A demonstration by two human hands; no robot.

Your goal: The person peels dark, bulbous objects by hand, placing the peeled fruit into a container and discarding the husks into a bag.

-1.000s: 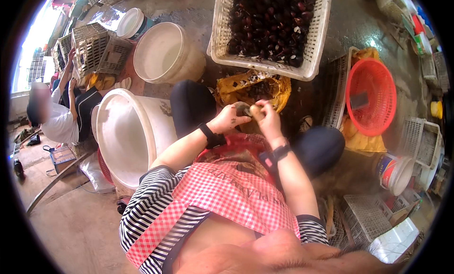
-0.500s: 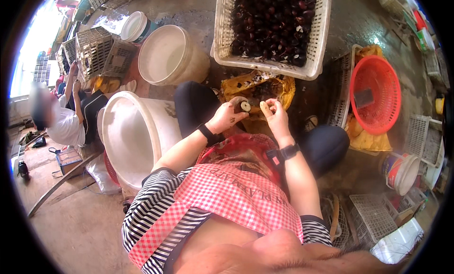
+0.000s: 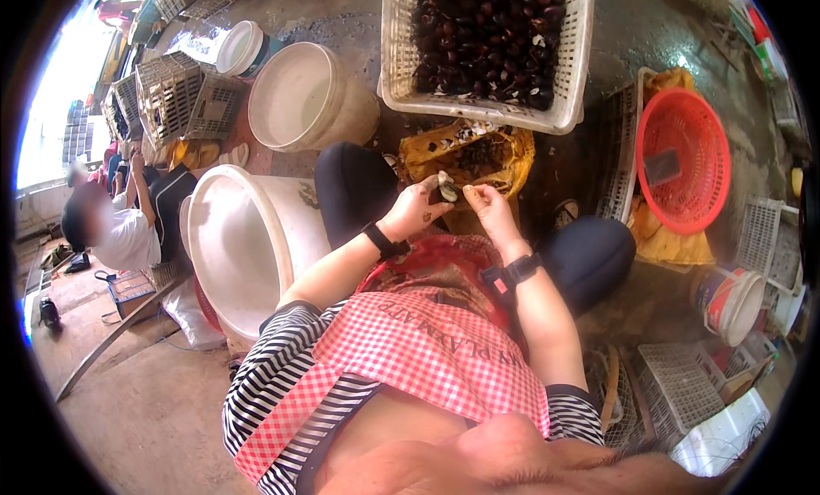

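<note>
Above the lap, my left hand [image 3: 414, 210] is closed on a small round pale-and-dark piece [image 3: 447, 188], held at the fingertips. Just to its right, my right hand [image 3: 494, 215] is pinched, thumb against fingers; whatever may be in the pinch is too small to make out. Beyond both hands lies an open yellow sack [image 3: 519, 166] with dark scraps and pale bits in it. Farther away stands a white slatted crate [image 3: 578, 64], filled with glossy dark brown rounded pieces [image 3: 487, 46].
Two large white buckets [image 3: 248, 175] [image 3: 342, 111] stand at my left. A red strainer basket [image 3: 722, 166] is at my right, beside a paint bucket [image 3: 735, 311]. Grey plastic crates [image 3: 675, 388] lie behind it. Another person [image 3: 128, 226] sits at the far left.
The round piece in my left hand has turned, its pale cut face less plain now. My right hand has shifted slightly left and down. The other person has leaned a little.
</note>
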